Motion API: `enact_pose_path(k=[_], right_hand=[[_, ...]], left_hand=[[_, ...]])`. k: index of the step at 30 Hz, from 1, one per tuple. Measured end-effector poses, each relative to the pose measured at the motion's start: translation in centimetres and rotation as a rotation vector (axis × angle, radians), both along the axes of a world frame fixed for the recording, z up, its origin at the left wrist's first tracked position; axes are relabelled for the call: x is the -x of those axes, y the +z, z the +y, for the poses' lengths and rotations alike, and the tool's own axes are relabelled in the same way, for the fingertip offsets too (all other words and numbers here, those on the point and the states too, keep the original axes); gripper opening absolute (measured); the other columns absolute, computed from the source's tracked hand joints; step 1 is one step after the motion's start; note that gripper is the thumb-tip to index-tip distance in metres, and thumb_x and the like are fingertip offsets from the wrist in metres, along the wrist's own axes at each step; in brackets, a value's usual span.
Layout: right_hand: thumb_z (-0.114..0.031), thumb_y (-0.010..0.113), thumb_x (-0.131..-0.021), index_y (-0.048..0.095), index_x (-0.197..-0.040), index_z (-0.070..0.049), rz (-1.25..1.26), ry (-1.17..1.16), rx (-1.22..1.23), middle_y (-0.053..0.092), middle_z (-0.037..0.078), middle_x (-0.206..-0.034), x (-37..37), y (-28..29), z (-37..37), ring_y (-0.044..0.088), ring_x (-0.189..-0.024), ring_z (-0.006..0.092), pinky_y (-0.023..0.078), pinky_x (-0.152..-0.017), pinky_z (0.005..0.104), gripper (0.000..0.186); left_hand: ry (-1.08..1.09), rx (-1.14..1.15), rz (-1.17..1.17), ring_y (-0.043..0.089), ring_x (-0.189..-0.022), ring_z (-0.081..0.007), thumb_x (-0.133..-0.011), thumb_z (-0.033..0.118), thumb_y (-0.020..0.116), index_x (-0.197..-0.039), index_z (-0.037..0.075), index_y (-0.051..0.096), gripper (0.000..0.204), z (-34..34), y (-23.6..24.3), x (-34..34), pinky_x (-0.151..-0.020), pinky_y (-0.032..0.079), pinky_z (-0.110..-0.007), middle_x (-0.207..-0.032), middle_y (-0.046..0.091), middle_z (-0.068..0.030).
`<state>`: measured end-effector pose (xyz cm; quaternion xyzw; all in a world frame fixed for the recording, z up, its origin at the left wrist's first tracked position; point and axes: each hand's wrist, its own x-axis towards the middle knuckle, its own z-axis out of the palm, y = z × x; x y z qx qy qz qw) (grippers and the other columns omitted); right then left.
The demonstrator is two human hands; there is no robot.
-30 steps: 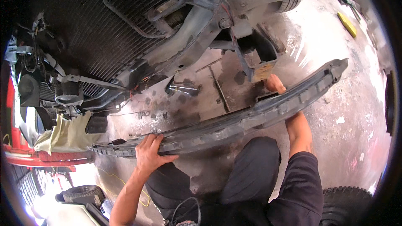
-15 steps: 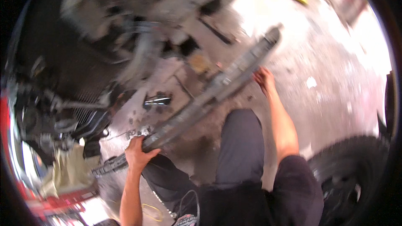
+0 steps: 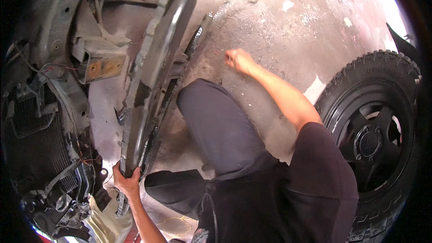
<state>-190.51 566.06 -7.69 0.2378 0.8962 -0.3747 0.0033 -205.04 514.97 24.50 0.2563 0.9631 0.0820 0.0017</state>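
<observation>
My left hand point(image 3: 127, 180) grips the lower end of a long grey metal bumper beam point(image 3: 155, 56), which lies slanted up and away from me, just left of my knee. A narrower dark rail point(image 3: 195, 36) shows along the beam's right side. My right hand point(image 3: 238, 58) is off the beam, over the stained floor, fingers curled; whether they hold anything is hidden. Left of the beam are the car's front frame point(image 3: 58, 45), a rusty bracket point(image 3: 108, 68) and a radiator point(image 3: 33, 139) with loose hoses and wires.
A black wheel with a knobbly tyre point(image 3: 339, 90) stands at my right, close to my arm. A beige cloth point(image 3: 105, 222) hangs at the lower left. A thin yellow cord point(image 3: 180, 220) lies on the concrete floor point(image 3: 288, 36) below my left leg.
The view has swung round, and the beam has gone from crosswise to steeply slanted. My right hand has let go of it and moved away; my left hand still grips it.
</observation>
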Motion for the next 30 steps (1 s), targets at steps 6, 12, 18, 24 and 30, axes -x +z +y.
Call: enact_pose_path(k=[6,12,18,24,30], right_hand=[[-0.021,0.07,-0.089,0.06,-0.113,-0.005,0.062,-0.058,0.09,0.071,0.021,-0.101,-8.3,-2.4,-7.9,0.068,-0.094,0.0405,0.054,-0.077,0.0497,0.029],[-0.027,0.059,-0.092,0.052,-0.106,-0.006,-0.043,-0.01,0.086,0.066,0.022,-0.09,-3.4,-6.5,-10.4,0.065,-0.085,0.0442,0.049,-0.072,0.0548,0.026],[-0.024,0.053,-0.098,0.067,-0.109,-0.005,-0.022,-0.217,0.316,0.067,0.018,-0.081,-2.3,-7.3,-9.8,0.067,-0.077,0.0305,0.053,-0.065,0.0447,0.026],[-0.023,0.057,-0.096,0.067,-0.112,-0.002,0.266,-0.648,1.022,0.062,0.007,-0.072,-0.2,1.1,-5.2,0.059,-0.057,0.0159,0.049,-0.048,0.0315,0.028],[-0.023,0.064,-0.094,0.066,-0.11,0.001,0.523,-0.662,1.28,0.064,0.007,-0.081,3.6,13.3,-2.6,0.058,-0.056,0.0144,0.047,-0.047,0.0275,0.029]], left_hand=[[0.075,0.038,-0.022,0.063,-0.094,-0.0436,-0.062,0.015,0.088,-0.119,-0.001,0.06,0.065,1.0,0.5,0.3,-0.084,0.05,-0.048,-0.102,0.066,-0.0222],[0.072,-0.02,-0.063,0.068,-0.09,-0.0363,-0.062,0.016,0.088,-0.117,0.0,0.062,0.063,1.0,0.4,0.4,-0.08,0.054,-0.044,-0.1,0.069,-0.0189],[0.004,-0.012,-0.017,0.066,-0.087,-0.0404,-0.06,0.026,0.091,-0.111,0.001,0.063,0.063,1.8,1.7,0.8,-0.075,0.053,-0.046,-0.095,0.067,-0.0179],[0.006,0.004,0.003,0.066,-0.089,-0.0397,-0.063,0.038,0.091,-0.111,0.003,0.063,0.066,1.2,1.9,0.5,-0.076,0.053,-0.046,-0.099,0.067,-0.0162],[-0.009,0.009,0.02,0.066,-0.093,-0.0391,-0.063,0.047,0.09,-0.114,0.003,0.064,0.072,1.1,2.0,0.7,-0.079,0.053,-0.045,-0.102,0.068,-0.0161]])
